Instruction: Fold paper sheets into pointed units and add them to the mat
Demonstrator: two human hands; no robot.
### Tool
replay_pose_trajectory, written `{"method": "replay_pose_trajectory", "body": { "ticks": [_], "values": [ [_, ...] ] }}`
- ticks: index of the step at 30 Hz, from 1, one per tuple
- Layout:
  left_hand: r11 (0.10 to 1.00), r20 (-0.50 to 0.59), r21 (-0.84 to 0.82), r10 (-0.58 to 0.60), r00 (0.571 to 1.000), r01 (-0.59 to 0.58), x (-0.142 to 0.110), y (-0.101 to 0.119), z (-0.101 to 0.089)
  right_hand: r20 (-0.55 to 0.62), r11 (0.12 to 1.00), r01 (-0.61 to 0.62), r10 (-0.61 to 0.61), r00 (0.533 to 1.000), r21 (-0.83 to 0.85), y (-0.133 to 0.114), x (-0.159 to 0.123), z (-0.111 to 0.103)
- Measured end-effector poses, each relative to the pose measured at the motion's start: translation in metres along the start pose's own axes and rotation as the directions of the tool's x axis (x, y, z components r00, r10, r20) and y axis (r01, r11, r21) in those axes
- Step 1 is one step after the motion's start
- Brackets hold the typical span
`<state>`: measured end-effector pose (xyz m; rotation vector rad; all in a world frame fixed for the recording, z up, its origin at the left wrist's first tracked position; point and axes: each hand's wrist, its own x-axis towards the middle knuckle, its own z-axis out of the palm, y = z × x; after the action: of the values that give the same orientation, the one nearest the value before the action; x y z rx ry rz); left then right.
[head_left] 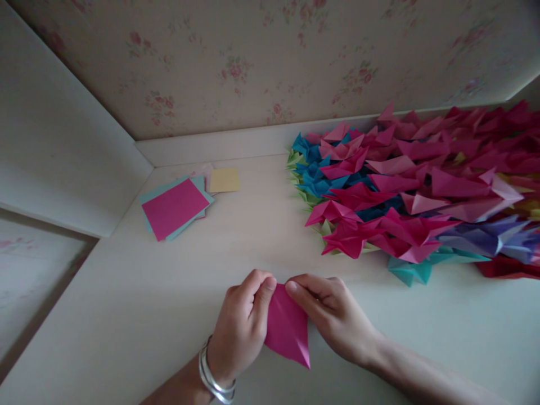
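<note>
A folded piece of magenta origami paper [288, 323] is held between my two hands above the white table. My left hand [247, 320] pinches its upper left edge, thumb on top, with the other fingers curled behind. On the opposite side, my right hand [331, 309] grips the top right edge between thumb and forefinger. A crease runs down the paper, and one pointed corner hangs toward me at the lower right. Fingers behind the paper are hidden. Silver bangles [211, 374] circle my left wrist.
Along the wall on the right lies a large heap of folded paper cranes [405, 185] in pink, blue, green and purple. At the back left sits a stack of paper sheets [175, 208], magenta on top, beside a small yellow pad [224, 180]. A white panel [63, 112] stands left.
</note>
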<state>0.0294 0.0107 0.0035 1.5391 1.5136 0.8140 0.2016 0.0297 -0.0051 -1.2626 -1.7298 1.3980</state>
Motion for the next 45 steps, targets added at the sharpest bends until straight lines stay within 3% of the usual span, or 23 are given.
{"method": "replay_pose_trajectory", "body": {
  "ticks": [3, 7, 10, 14, 18, 24, 37, 45],
  "values": [
    [0.993, -0.030, -0.103, -0.058, 0.998, 0.055, 0.004, 0.000, -0.004, 0.000, 1.000, -0.005, 0.005, 1.000, 0.002, 0.000, 0.002, -0.003],
    [0.963, 0.006, -0.233, -0.137, 0.991, 0.135, 0.008, -0.001, -0.009, -0.041, 1.000, -0.006, 0.007, 0.999, 0.029, -0.001, 0.001, -0.006],
    [0.918, 0.037, -0.361, -0.163, 0.986, 0.166, 0.008, -0.002, -0.011, -0.100, 0.987, -0.039, 0.055, 0.993, 0.157, -0.002, 0.002, -0.007],
    [0.882, 0.068, -0.460, -0.079, 0.995, 0.102, 0.004, 0.001, -0.016, -0.177, 0.890, -0.059, 0.155, 0.972, 0.452, -0.001, 0.007, -0.008],
    [0.933, 0.240, -0.356, 0.036, 0.970, 0.054, 0.002, 0.005, -0.023, -0.180, 0.810, -0.064, 0.205, 0.962, 0.583, 0.005, 0.010, -0.009],
    [0.960, 0.320, -0.276, 0.131, 0.938, -0.040, 0.002, 0.007, -0.026, -0.208, 0.773, -0.073, 0.259, 0.943, 0.630, 0.010, 0.008, -0.010],
    [0.852, 0.392, -0.475, -0.021, 0.920, 0.222, 0.005, 0.002, -0.023, -0.186, 0.806, -0.092, 0.244, 0.952, 0.585, 0.006, 0.006, -0.007],
    [0.696, 0.348, -0.675, 0.005, 0.937, 0.247, 0.010, -0.005, -0.020, 0.016, 0.804, -0.058, 0.060, 0.998, 0.592, -0.001, -0.001, -0.011]
  ]
}}
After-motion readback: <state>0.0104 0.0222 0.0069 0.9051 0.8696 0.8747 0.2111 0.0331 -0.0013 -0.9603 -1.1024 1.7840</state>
